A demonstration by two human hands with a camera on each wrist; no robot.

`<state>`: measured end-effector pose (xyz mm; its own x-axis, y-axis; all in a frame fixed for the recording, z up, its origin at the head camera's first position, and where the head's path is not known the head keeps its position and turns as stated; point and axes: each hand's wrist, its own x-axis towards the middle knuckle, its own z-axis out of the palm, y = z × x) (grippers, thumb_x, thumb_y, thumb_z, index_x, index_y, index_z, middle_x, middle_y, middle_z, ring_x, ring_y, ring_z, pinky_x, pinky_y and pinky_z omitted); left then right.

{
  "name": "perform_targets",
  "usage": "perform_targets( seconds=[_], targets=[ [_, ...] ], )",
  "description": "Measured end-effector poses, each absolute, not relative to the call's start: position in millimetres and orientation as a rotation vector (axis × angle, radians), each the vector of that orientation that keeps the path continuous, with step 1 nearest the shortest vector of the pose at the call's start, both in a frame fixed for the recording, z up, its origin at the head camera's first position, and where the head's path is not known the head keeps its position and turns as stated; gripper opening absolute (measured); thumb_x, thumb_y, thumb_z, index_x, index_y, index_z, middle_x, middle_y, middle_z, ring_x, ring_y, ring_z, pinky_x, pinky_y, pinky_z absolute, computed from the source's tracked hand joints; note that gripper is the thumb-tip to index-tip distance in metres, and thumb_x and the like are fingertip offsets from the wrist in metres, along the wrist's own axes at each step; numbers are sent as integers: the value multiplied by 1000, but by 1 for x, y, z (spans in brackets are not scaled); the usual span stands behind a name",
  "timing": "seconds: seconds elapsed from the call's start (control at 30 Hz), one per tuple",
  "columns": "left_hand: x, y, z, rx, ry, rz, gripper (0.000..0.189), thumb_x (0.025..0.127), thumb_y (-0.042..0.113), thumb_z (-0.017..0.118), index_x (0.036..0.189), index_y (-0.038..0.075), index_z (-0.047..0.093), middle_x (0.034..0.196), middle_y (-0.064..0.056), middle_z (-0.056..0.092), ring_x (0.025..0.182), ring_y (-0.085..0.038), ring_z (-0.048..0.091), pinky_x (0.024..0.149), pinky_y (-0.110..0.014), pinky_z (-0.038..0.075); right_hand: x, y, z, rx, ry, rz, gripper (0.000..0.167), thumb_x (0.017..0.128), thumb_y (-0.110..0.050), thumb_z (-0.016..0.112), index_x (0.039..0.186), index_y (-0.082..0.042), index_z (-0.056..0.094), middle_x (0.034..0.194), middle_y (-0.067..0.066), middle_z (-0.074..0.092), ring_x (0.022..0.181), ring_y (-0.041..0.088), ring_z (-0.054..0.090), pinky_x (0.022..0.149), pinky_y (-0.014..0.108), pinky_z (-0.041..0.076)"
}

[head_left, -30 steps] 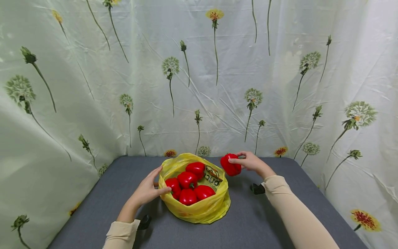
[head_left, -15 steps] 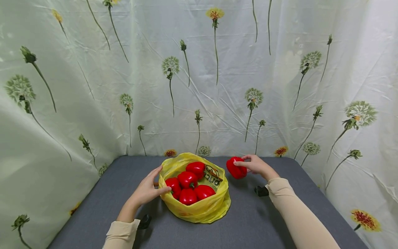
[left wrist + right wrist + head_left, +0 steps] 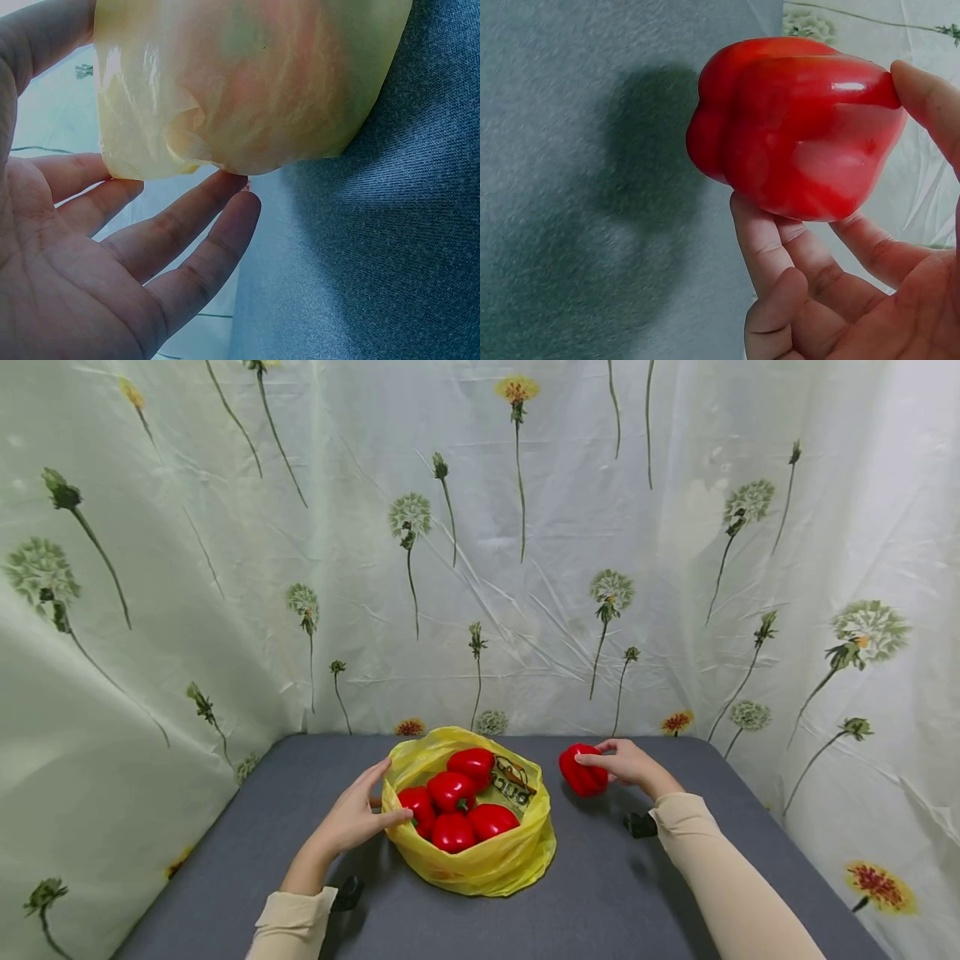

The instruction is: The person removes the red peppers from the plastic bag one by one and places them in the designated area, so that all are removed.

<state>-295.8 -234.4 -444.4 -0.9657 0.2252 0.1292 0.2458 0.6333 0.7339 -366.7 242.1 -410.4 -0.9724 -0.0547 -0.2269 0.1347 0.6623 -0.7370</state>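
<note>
A yellow plastic bag (image 3: 480, 872) stands with its top open and its rim rolled down, several red bell peppers (image 3: 452, 793) lying inside. My left hand (image 3: 351, 818) holds the bag's left side, thumb over the rim and fingers along the outer wall; the left wrist view shows the fingers (image 3: 172, 232) fairly straight against the thin plastic. To the right of the bag, my right hand (image 3: 630, 767) grips another red bell pepper (image 3: 583, 771) between thumb and fingers. In the right wrist view this pepper (image 3: 795, 127) is held over the table, its shadow beside it.
The grey cloth-covered table (image 3: 525, 935) reaches back to a pale curtain (image 3: 480, 527) printed with dandelions. Black wrist-worn devices (image 3: 641, 825) hang below both wrists, close over the table.
My right hand has carried the bell pepper to the right and a little down, away from the bag's rim. The left hand and the bag have stayed in place.
</note>
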Motion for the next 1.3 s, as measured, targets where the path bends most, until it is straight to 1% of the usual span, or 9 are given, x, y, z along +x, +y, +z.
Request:
perform_targets(
  seconds=[0.2, 0.37, 0.43, 0.57, 0.63, 0.73, 0.83, 1.1, 1.3],
  targets=[
    [-297, -233, -444, -411, -2808, -1291, 102, 91, 35, 87, 169, 1, 29, 174, -26, 29, 120, -40, 74, 102, -51, 61, -363, 250, -418, 92, 2655, -1164, 80, 98, -53, 74, 143, 8, 48, 110, 14, 66, 64, 16, 54, 60, 26, 38],
    [-296, -232, -444, -408, -2814, -1298, 102, 91, 34, 87, 168, 1, 29, 174, -26, 28, 122, -41, 73, 103, -51, 61, -361, 255, -422, 104, 2687, -1120, 80, 97, -55, 75, 139, 7, 48, 103, 13, 62, 66, 19, 54, 60, 27, 38],
    [-295, -233, -444, -401, -2817, -1296, 102, 92, 34, 87, 169, 1, 29, 174, -26, 28, 123, -41, 73, 103, -50, 61, -361, 256, -424, 93, 2700, -1112, 79, 97, -56, 75, 138, 7, 49, 106, 15, 62, 74, 22, 59, 63, 28, 43],
    [-293, -234, -444, -384, -2819, -1305, 102, 92, 35, 87, 169, 1, 29, 175, -26, 27, 123, -42, 72, 102, -50, 62, -362, 255, -429, 91, 2716, -1103, 77, 97, -57, 73, 134, 6, 49, 108, 16, 61, 78, 22, 59, 68, 29, 49],
    [-292, -234, -444, -382, -2818, -1308, 102, 92, 35, 87, 169, 1, 28, 175, -27, 27, 124, -44, 72, 103, -50, 61, -362, 255, -431, 90, 2721, -1103, 75, 98, -57, 71, 132, 6, 49, 104, 14, 60, 74, 20, 56, 66, 28, 48],
    [-292, -234, -445, -394, -2819, -1297, 103, 92, 35, 86, 169, 1, 28, 174, -27, 27, 124, -44, 72, 104, -52, 60, -361, 254, -435, 99, 2720, -1110, 73, 98, -57, 70, 132, 4, 47, 94, 9, 56, 64, 16, 48, 60, 26, 41],
    [-293, -234, -444, -404, -2816, -1289, 102, 92, 35, 86, 169, 1, 28, 174, -27, 27, 123, -43, 72, 105, -53, 59, -362, 253, -437, 98, 2723, -1118, 74, 98, -56, 70, 135, 4, 46, 92, 8, 54, 61, 15, 43, 58, 25, 39],
    [-294, -232, -444, -410, -2822, -1305, 102, 92, 35, 86, 169, 0, 27, 174, -28, 27, 125, -44, 71, 104, -52, 60, -362, 252, -441, 101, 2753, -1054, 77, 98, -59, 68, 135, 3, 44, 95, 12, 55, 66, 17, 48, 59, 26, 43],
    [-293, -232, -444, -406, -2818, -1301, 100, 95, 35, 84, 169, 0, 27, 175, -27, 26, 129, -45, 68, 106, -52, 59, -355, 247, -439, 89, 2773, -1030, 74, 99, -57, 67, 134, 4, 45, 93, 12, 56, 67, 18, 51, 61, 26, 46]
  ],
)
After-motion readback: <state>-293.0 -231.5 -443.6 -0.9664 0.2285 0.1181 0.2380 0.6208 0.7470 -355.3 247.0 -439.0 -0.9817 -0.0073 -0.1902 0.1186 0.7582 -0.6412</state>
